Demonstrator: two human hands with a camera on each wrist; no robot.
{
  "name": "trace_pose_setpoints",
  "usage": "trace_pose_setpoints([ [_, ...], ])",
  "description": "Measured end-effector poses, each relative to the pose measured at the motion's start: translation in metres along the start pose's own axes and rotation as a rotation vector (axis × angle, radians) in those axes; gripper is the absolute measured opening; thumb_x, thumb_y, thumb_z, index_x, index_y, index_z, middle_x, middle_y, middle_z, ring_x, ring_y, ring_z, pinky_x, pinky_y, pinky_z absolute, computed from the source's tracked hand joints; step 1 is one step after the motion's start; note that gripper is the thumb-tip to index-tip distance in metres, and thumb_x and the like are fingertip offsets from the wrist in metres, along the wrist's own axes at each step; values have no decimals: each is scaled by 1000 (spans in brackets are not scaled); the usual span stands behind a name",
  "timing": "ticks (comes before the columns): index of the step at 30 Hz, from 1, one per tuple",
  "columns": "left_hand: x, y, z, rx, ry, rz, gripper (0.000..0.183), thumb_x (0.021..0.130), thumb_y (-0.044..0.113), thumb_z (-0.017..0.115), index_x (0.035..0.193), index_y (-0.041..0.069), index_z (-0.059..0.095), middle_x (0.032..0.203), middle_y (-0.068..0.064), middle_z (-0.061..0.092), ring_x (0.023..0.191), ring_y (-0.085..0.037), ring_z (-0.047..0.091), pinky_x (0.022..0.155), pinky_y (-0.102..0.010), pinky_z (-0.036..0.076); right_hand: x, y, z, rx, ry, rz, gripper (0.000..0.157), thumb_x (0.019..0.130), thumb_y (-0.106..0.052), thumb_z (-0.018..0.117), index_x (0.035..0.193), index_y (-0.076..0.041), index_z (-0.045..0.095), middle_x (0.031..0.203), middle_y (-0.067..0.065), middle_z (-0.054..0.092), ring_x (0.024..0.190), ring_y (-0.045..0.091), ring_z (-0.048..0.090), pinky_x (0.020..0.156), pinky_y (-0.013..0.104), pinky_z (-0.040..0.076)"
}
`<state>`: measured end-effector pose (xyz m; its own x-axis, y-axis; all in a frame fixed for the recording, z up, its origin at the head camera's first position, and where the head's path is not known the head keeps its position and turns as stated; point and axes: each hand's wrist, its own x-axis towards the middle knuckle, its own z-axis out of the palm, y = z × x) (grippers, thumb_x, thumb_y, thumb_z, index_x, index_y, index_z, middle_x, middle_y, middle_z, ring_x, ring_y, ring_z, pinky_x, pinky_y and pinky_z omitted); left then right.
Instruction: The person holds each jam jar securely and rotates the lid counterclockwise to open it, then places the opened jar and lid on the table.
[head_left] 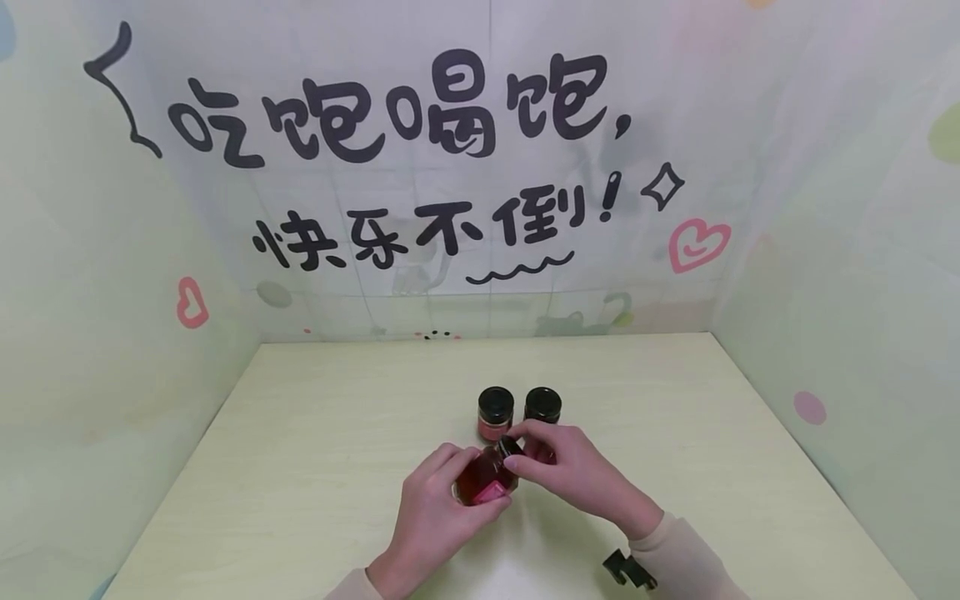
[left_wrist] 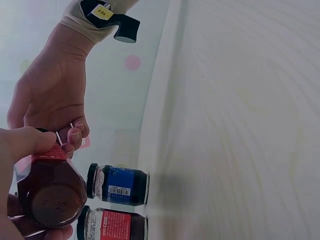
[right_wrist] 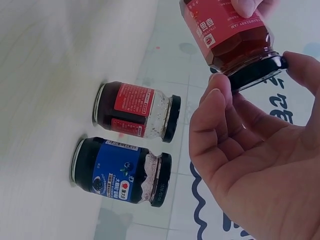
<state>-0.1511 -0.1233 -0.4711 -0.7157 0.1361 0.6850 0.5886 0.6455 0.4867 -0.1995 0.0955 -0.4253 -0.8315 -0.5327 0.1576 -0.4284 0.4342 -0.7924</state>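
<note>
My left hand [head_left: 435, 500] grips a faceted glass jar of strawberry jam [right_wrist: 232, 30], tilted and held up off the table. Its label is red and the jam inside is dark red. At the jar's neck, my right hand [head_left: 577, 468] pinches the black lid [right_wrist: 256, 72] between thumb and fingers. The lid sits on the jar in the right wrist view; whether it is loose I cannot tell. The left wrist view shows the jar's round base, with the lid mostly hidden behind it.
Just beyond my hands stand two more black-lidded jars upright on the pale table [head_left: 315, 450]: one with a red label [right_wrist: 134, 107], one with a blue label [right_wrist: 117, 172]. A printed backdrop [head_left: 375, 192] rises behind the table. A black device [head_left: 628, 570] is on my right wrist.
</note>
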Motion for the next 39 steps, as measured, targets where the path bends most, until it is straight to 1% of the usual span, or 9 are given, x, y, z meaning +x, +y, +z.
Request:
trace_pose_setpoints([
  [5, 0, 1, 0, -6, 31, 29, 49, 63, 34, 97, 102, 19, 73, 90, 14, 59, 74, 0, 53, 58, -10, 40, 0, 1, 0, -10, -13, -15, 30, 96, -47, 65, 120, -29, 66, 79, -9, 66, 70, 13, 61, 60, 30, 52],
  [12, 0, 2, 0, -19, 27, 12, 49, 63, 35, 96, 103, 20, 73, 90, 15, 58, 73, 0, 53, 58, -10, 41, -1, 0, -3, -57, -25, -12, 32, 98, -51, 61, 122, -30, 65, 81, -10, 67, 72, 12, 62, 60, 30, 51],
  [15, 0, 2, 0, -21, 10, -9, 48, 64, 36, 96, 104, 19, 73, 91, 15, 58, 75, 1, 54, 58, -11, 42, 0, -1, -3, -78, -8, 5, 32, 98, -54, 58, 120, -32, 66, 78, -9, 67, 70, 10, 60, 59, 30, 50],
  [18, 0, 2, -1, -20, -7, -22, 49, 65, 37, 95, 105, 18, 74, 92, 14, 59, 77, 0, 55, 59, -12, 44, 0, -3, -2, -85, 25, 32, 32, 99, -56, 56, 117, -33, 67, 78, -13, 67, 69, 9, 60, 60, 30, 49],
  [21, 1, 3, -1, -10, -13, -13, 48, 66, 37, 95, 105, 17, 74, 92, 12, 59, 78, -1, 55, 60, -12, 45, 1, -5, -2, -70, 46, 62, 33, 98, -58, 55, 110, -31, 69, 75, -13, 66, 68, 14, 62, 58, 31, 50],
  [26, 0, 5, 1, 7, 1, 19, 47, 66, 36, 95, 103, 15, 74, 91, 11, 60, 78, -2, 54, 61, -12, 44, 0, -9, 0, -30, 52, 124, 39, 95, -62, 57, 99, -25, 70, 68, -8, 64, 64, 22, 64, 55, 32, 52],
  [30, 1, 6, 2, 14, 21, 51, 48, 64, 35, 96, 102, 15, 73, 91, 11, 60, 77, -2, 55, 61, -12, 45, 0, -12, 0, -32, 63, 150, 40, 92, -62, 61, 96, -23, 69, 63, -6, 62, 58, 18, 62, 53, 32, 51],
  [36, -1, 6, 4, 6, 11, 39, 48, 65, 36, 95, 102, 16, 73, 91, 11, 60, 78, -1, 55, 61, -12, 45, -1, -11, 1, -16, 62, 161, 39, 91, -60, 65, 96, -22, 69, 61, -5, 61, 56, 18, 62, 52, 32, 51],
  [39, -1, 6, 4, 0, 19, 42, 48, 64, 35, 96, 102, 17, 73, 91, 12, 60, 77, -1, 55, 61, -12, 45, -1, -10, 1, -8, 54, 164, 39, 90, -60, 66, 97, -22, 70, 62, -3, 61, 56, 17, 62, 53, 33, 52],
])
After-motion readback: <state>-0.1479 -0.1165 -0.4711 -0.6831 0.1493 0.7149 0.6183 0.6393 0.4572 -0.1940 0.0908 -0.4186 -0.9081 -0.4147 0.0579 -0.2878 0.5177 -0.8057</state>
